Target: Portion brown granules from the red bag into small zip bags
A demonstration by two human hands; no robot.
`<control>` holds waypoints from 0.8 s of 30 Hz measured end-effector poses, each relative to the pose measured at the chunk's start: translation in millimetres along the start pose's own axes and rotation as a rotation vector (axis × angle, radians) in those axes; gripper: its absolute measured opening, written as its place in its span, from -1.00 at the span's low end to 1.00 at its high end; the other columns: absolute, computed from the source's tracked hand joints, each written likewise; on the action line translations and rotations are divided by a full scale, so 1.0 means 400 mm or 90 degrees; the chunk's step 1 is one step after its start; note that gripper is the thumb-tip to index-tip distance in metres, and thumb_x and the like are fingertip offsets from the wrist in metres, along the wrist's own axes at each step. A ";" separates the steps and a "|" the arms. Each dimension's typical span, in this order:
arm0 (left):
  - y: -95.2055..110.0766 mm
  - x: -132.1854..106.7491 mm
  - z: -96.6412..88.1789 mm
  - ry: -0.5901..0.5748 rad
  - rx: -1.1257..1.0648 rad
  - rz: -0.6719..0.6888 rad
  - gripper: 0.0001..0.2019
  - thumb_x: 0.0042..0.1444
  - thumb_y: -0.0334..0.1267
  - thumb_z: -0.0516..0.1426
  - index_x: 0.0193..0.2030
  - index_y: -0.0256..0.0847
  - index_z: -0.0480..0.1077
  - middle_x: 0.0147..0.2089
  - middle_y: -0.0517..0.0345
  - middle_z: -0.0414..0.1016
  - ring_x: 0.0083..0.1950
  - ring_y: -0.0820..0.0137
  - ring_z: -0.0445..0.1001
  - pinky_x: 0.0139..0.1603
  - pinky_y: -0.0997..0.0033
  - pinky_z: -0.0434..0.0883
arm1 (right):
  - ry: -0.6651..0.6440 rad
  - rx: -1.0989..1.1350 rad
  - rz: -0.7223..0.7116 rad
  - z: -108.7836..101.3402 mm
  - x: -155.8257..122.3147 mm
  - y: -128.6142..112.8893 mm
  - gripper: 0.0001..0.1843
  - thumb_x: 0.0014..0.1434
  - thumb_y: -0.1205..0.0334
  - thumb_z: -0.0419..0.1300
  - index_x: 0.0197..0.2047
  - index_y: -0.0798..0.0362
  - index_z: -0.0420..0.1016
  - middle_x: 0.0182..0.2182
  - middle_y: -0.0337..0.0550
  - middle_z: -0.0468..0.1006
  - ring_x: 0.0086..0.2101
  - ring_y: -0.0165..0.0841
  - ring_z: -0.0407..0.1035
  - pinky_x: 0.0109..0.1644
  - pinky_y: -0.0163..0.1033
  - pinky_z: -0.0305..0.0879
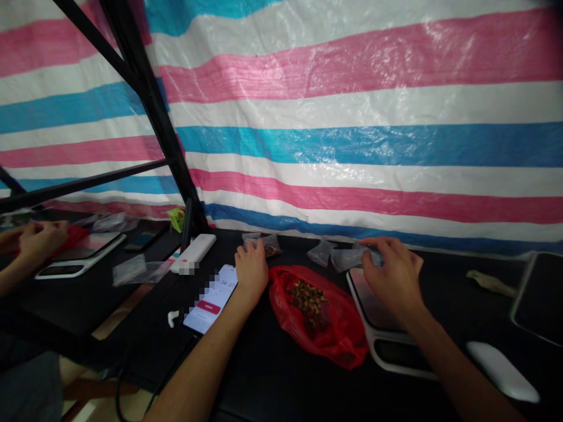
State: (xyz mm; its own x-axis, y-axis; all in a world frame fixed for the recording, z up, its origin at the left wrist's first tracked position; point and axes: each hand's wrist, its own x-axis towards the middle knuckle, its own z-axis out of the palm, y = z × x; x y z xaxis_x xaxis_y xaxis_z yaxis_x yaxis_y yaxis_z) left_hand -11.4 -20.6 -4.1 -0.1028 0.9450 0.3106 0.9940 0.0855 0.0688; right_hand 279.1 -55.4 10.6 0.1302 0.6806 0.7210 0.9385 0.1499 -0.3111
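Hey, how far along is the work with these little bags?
Done: one small clear bag holds brown pieces, beside the left hand. In hand: the right hand has its fingers on another clear bag, just above the scale. Left: a heap of brown pieces lies in the red bag, and a further clear bag looks empty.

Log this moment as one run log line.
left hand: on small plastic bag | right hand: on clear plastic bag, above digital scale | between: red bag of dried brown pieces
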 end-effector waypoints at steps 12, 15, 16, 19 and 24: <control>0.057 -0.019 -0.038 0.194 -0.575 0.395 -0.56 0.29 -0.54 0.04 0.24 -0.09 0.32 0.15 -0.03 0.35 0.21 0.27 0.41 0.30 0.16 0.41 | 0.013 0.151 -0.189 -0.044 -0.001 -0.058 -0.84 0.35 0.26 0.15 -0.05 -0.07 0.52 -0.14 -0.10 0.56 -0.02 -0.14 0.45 0.09 0.02 0.22; 0.077 -0.044 -0.058 0.161 -0.585 0.507 -0.55 0.32 -0.52 0.03 0.28 -0.06 0.31 0.24 -0.06 0.31 0.27 0.27 0.38 0.32 0.16 0.42 | -0.071 0.183 -0.217 -0.050 -0.008 -0.086 -0.87 0.36 0.24 0.18 -0.07 -0.08 0.53 -0.13 -0.11 0.56 -0.04 -0.16 0.45 0.06 -0.01 0.25; 0.080 -0.050 -0.060 0.147 -0.573 0.532 -0.53 0.32 -0.53 0.03 0.30 -0.05 0.29 0.28 -0.08 0.28 0.27 0.27 0.39 0.31 0.15 0.43 | -0.094 0.190 -0.221 -0.049 -0.010 -0.092 -0.88 0.35 0.24 0.19 -0.09 -0.08 0.54 -0.12 -0.11 0.55 -0.03 -0.16 0.44 0.05 -0.02 0.26; 0.080 -0.056 -0.057 0.121 -0.541 0.579 -0.48 0.30 -0.56 0.01 0.33 -0.04 0.26 0.36 -0.10 0.22 0.26 0.27 0.41 0.30 0.13 0.46 | -0.142 0.200 -0.223 -0.039 -0.017 -0.097 -0.90 0.32 0.25 0.22 -0.12 -0.07 0.55 -0.10 -0.11 0.54 -0.03 -0.16 0.45 0.06 -0.02 0.28; 0.071 -0.052 -0.050 0.117 -0.509 0.595 -0.47 0.27 -0.58 0.03 0.32 -0.06 0.28 0.35 -0.09 0.24 0.27 0.26 0.42 0.28 0.15 0.48 | -0.195 0.252 -0.170 -0.021 -0.021 -0.091 -0.89 0.35 0.20 0.21 -0.11 -0.09 0.57 -0.11 -0.14 0.55 -0.06 -0.18 0.46 0.06 0.00 0.29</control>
State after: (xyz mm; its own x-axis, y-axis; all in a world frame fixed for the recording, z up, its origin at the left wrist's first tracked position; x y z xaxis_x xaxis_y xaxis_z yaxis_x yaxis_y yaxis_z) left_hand 18.3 -44.2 10.4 0.5631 0.4767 0.6750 0.3943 -0.8728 0.2875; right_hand 246.7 -72.7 21.0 -0.2498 0.7504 0.6119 0.7264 0.5631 -0.3940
